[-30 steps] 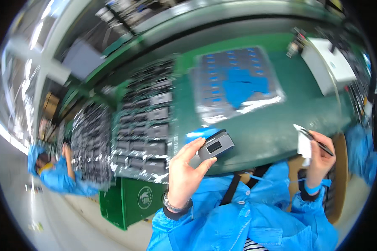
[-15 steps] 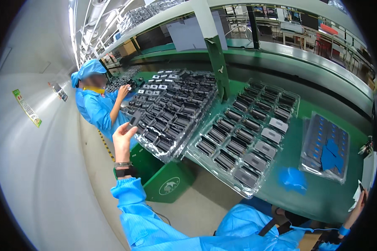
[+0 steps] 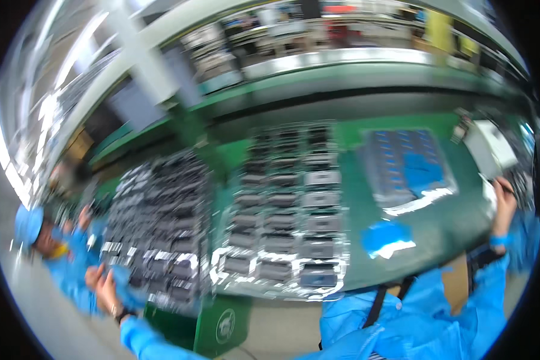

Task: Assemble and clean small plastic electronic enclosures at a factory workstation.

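Clearly blurred, the left hand (image 3: 105, 288) hangs open and empty at the near edge of the left tray of dark parts (image 3: 162, 228); it should steady first. Whether the right hand (image 3: 503, 201) grips anything by the white sheet (image 3: 489, 150), I cannot tell.

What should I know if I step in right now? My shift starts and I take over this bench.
Left hand: out at the lower left beside the left tray of dark parts, fingers spread; whether it holds anything is blurred. Right hand: raised at the right edge of the green bench, gripping a thin dark tool. Middle tray is full of parts; a blue cloth lies beside it. Progress cannot be judged.
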Action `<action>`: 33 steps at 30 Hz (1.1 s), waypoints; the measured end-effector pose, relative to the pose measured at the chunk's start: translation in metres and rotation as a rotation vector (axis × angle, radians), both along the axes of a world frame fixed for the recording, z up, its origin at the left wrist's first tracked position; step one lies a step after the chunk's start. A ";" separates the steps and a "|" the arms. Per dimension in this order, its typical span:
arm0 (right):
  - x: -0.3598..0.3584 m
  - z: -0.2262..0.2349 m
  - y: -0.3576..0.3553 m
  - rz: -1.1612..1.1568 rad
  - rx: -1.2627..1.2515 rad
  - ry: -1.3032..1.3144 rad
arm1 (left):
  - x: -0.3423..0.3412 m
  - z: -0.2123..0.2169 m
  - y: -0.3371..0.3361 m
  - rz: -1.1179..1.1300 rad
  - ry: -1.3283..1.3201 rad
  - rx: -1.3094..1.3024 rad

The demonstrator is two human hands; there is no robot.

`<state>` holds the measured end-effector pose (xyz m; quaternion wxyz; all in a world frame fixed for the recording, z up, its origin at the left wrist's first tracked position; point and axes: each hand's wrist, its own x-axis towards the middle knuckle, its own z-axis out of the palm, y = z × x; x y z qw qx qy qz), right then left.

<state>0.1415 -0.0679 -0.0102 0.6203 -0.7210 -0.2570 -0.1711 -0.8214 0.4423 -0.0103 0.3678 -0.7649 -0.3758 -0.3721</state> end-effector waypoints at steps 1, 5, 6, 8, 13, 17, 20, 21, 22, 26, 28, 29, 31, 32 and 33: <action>-0.004 -0.003 0.001 -0.025 -0.002 -0.030 | 0.059 0.008 -0.007 -0.042 -0.440 -0.188; -0.045 0.024 0.038 0.007 0.070 0.086 | 0.116 0.056 -0.064 0.342 -0.211 -0.226; -0.044 0.023 0.043 0.030 0.100 0.055 | 0.128 0.055 -0.067 0.357 -0.267 -0.283; -0.051 0.024 0.046 0.084 0.128 0.089 | 0.155 0.052 -0.065 0.373 -0.332 -0.340; -0.056 0.022 0.044 0.104 0.159 0.174 | 0.189 0.053 -0.063 0.368 -0.371 -0.400; -0.057 0.023 0.047 0.113 0.159 0.174 | 0.208 0.055 -0.066 0.370 -0.385 -0.412; -0.054 0.020 0.049 0.118 0.160 0.169 | 0.219 0.055 -0.066 0.370 -0.398 -0.425; -0.058 0.023 0.052 0.111 0.157 0.188 | 0.223 0.056 -0.065 0.368 -0.406 -0.428; -0.058 0.023 0.053 0.111 0.170 0.187 | 0.226 0.056 -0.065 0.368 -0.407 -0.429; -0.056 0.019 0.058 0.117 0.161 0.176 | 0.237 0.057 -0.064 0.362 -0.419 -0.435; -0.053 0.015 0.057 0.127 0.166 0.171 | 0.243 0.058 -0.066 0.366 -0.428 -0.431; -0.053 0.016 0.056 0.122 0.167 0.174 | 0.244 0.059 -0.067 0.364 -0.434 -0.432; -0.055 0.019 0.052 0.150 0.175 0.243 | 0.251 0.059 -0.071 0.358 -0.458 -0.422; -0.054 0.018 0.050 0.150 0.178 0.248 | 0.253 0.060 -0.076 0.358 -0.469 -0.411; -0.054 0.017 0.048 0.153 0.180 0.242 | 0.256 0.062 -0.081 0.357 -0.482 -0.399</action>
